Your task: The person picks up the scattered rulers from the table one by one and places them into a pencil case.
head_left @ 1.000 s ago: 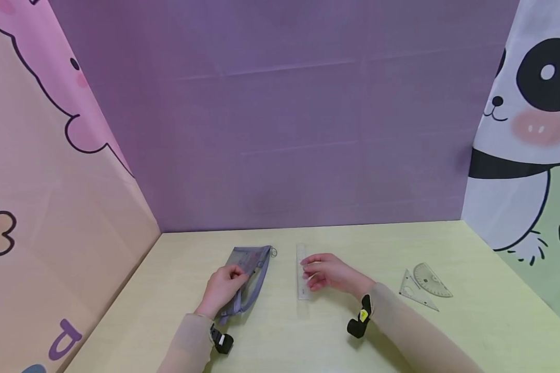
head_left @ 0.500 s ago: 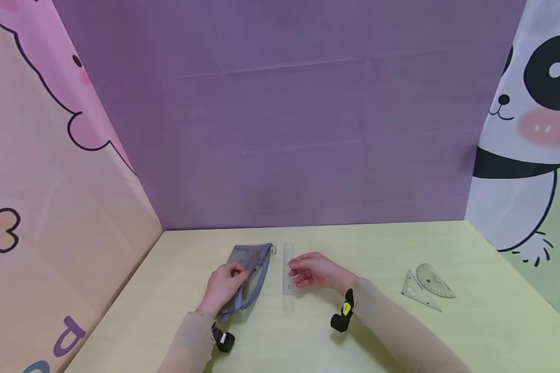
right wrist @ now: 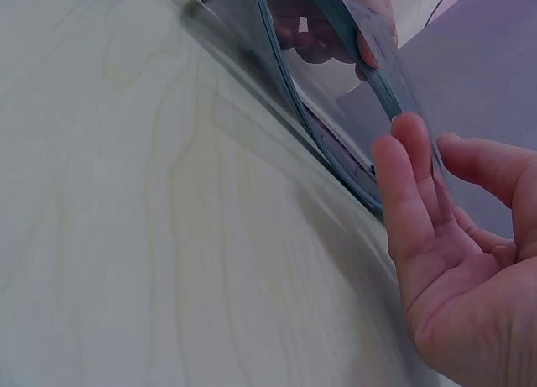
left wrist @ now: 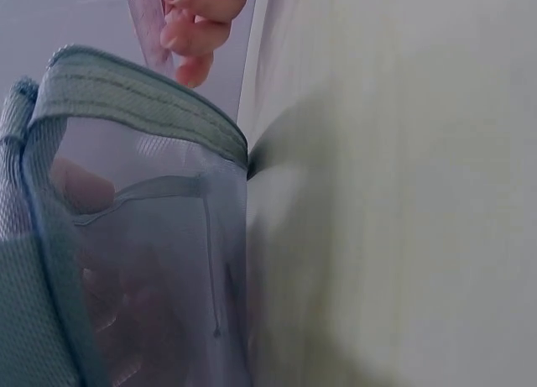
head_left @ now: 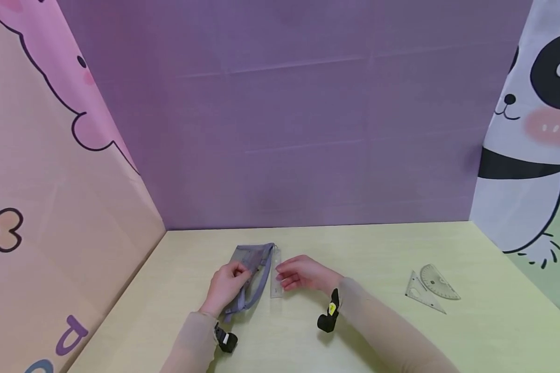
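Note:
My left hand [head_left: 226, 286] grips one side of a see-through zip pouch [head_left: 253, 255] with grey-purple trim. The pouch's mouth gapes open towards the right, and the left wrist view shows its zip band [left wrist: 138, 97] bowed apart. In my right hand [head_left: 309, 273] a clear plastic ruler [head_left: 276, 289] is pinched between thumb and fingers, long side pointing away from me. The ruler stands right at the pouch's open edge and overlaps the trim in the right wrist view. Through the clear pouch wall, some left-hand fingers show in the left wrist view.
On the right of the pale wooden table [head_left: 354, 336] lie a clear set square [head_left: 420, 295] and a clear protractor [head_left: 438, 282], side by side. A purple backdrop [head_left: 280, 129] rises behind the table, with printed panels at both sides.
My right hand has moved left with the ruler, from a gap beside the pouch to right at its open edge. The left hand has kept its grip on the pouch.

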Motion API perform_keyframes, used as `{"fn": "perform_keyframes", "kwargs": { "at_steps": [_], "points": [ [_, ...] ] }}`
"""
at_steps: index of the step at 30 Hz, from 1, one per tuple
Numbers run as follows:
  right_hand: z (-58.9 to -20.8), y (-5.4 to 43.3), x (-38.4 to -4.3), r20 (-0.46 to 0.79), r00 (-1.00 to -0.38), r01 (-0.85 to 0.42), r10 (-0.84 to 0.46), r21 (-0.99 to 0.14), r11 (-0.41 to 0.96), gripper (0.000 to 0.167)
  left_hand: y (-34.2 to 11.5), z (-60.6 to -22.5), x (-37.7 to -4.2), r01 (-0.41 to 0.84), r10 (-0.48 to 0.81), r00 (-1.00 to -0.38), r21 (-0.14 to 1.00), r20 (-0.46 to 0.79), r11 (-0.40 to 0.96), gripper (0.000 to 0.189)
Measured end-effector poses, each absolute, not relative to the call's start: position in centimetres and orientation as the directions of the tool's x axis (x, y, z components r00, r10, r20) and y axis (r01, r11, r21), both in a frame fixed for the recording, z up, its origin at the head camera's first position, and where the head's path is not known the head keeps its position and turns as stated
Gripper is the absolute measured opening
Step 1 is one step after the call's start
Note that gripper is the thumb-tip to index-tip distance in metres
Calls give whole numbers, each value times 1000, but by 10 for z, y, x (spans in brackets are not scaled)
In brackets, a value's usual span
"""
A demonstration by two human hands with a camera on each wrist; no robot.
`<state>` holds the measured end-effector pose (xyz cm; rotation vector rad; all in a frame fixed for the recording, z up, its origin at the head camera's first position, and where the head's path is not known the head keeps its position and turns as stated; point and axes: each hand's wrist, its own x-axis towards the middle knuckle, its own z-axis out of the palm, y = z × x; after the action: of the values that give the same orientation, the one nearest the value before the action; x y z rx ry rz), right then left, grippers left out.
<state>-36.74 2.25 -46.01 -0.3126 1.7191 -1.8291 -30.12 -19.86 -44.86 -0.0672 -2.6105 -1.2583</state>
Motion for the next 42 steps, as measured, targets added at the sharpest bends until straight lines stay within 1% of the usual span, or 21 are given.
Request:
{"fn": "perform_keyframes", "kwargs": {
  "at_steps": [10,16,24,33,39,42],
  "points": [
    [-467,5,-370,-232,-792,287,-565,-958,-9,9,-198,-447,-299,153,-60,-969,773,239,616,10],
    [-468,-1,-373,-231,-783,290,-578,-957,-10,10,-200,-446,-300,133,-76,-971,776,227,617,10],
    [-468,-17,-374,-227,-774,274,-592,-962,11,10,-198,-447,-300,151,-59,-970,777,235,611,9],
    [-468,-34,-371,-205,-799,184,-566,-978,95,23,-199,-450,-303,168,-51,-966,767,252,619,9],
    [-464,-30,-369,-190,-824,134,-534,-981,142,21,-199,-451,-304,152,-50,-971,768,233,622,9],
    [-464,-26,-370,-184,-825,115,-535,-980,159,21,-200,-451,-304,135,-59,-974,767,220,627,9]
  ]
}}
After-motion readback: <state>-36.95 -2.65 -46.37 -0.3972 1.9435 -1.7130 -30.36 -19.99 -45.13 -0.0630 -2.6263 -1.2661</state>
